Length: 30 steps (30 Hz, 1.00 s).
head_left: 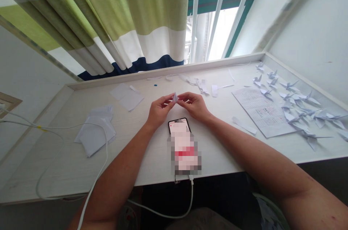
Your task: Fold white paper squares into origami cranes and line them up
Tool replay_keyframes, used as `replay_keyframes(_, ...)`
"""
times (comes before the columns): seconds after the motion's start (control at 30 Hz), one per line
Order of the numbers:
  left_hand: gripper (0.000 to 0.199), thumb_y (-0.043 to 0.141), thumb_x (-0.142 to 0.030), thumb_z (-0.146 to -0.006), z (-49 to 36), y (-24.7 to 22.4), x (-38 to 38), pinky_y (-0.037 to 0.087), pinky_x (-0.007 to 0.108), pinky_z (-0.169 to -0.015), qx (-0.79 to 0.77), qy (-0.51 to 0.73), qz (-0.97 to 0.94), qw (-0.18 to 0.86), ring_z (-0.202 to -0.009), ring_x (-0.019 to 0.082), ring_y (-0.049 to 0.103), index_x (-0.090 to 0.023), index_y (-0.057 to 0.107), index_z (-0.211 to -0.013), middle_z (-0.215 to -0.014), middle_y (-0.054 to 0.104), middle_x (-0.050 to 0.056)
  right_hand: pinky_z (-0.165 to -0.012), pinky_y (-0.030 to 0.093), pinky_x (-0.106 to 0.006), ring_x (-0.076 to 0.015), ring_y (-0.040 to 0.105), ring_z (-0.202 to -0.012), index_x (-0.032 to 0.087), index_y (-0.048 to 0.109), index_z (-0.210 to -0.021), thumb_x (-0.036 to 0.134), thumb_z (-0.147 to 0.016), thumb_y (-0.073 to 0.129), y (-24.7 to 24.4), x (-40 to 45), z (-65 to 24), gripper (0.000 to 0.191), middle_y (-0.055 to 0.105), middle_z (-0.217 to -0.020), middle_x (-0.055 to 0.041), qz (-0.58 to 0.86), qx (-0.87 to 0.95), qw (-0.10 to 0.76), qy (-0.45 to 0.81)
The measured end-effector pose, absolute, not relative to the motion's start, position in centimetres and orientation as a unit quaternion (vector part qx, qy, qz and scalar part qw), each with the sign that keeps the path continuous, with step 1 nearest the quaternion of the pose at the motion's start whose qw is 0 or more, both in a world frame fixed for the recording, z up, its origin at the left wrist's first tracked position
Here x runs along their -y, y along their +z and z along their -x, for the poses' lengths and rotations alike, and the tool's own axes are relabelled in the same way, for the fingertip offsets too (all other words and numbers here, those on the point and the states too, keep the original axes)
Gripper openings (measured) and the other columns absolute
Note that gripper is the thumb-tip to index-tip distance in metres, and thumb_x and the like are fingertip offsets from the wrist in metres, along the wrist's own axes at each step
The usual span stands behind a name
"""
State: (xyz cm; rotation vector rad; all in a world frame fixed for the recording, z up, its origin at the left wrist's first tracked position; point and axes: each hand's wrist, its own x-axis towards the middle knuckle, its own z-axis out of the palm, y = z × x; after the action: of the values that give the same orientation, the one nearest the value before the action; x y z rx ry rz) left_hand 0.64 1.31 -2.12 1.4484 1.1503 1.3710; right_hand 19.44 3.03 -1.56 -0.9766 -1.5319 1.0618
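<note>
Between my two hands, above the middle of the desk, is a small piece of folded white paper (pixel 175 98) with a pointed top. My left hand (pixel 160 111) pinches its left side with thumb and fingers. From the right, my right hand (pixel 194 106) grips the same paper, fingers bent and thumb pressed to it. Just below the hands lies a phone (pixel 178 126) with a lit screen, its lower part blurred. At the right of the desk several folded paper cranes (pixel 295 97) stand in a group.
A printed sheet (pixel 259 112) lies beside the cranes. Stacked white paper (pixel 96 132) and loose sheets (pixel 127 96) are on the left. Paper scraps (pixel 201 85) lie behind my hands. A white cable (pixel 106 143) crosses the left side; another charging cable (pixel 191 190) hangs from the phone.
</note>
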Motion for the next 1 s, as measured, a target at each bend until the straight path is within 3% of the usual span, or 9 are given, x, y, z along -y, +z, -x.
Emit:
replay_keyframes(0.27,0.054,0.095,-0.046,-0.069,-1.1,-1.69,-1.25,0.061,0.036,-0.085,-0.432,0.584,-0.527,0.442,-0.083,0.017,0.074,-0.018,0.077,-0.112,-0.091,0.079,0.005,-0.074,0.056,-0.034,-0.0217,0.072,-0.087,0.02,0.08,-0.1,0.048,-0.082,0.083,-1.73,-2.97,-19.23,0.033,0.081,-0.096,-0.0081,0.396,0.62,0.5,0.456)
replay_keyframes(0.57,0.046,0.097,-0.049,-0.065,-1.24,-1.37,-1.11,0.059,0.033,-0.076,-0.457,0.584,-0.523,0.42,-0.075,0.016,0.071,-0.017,0.068,-0.081,-0.078,0.073,0.002,-0.071,0.055,-0.032,-0.0211,0.072,-0.084,0.02,0.081,-0.098,0.052,-0.081,0.083,-1.06,-2.63,-19.33,0.036,0.081,-0.094,-0.0079,0.389,0.619,0.486,0.479)
replay_keyframes(1.0,0.042,0.093,-0.049,-0.069,-1.26,-1.92,-1.12,0.059,0.033,-0.079,-0.45,0.569,-0.543,0.423,-0.079,0.016,0.07,-0.018,0.067,-0.078,-0.088,0.076,0.005,-0.071,0.054,-0.033,-0.0207,0.071,-0.081,0.02,0.079,-0.091,0.048,-0.085,0.078,-1.4,-3.0,-19.51,0.029,0.08,-0.09,-0.0069,0.396,0.631,0.48,0.463)
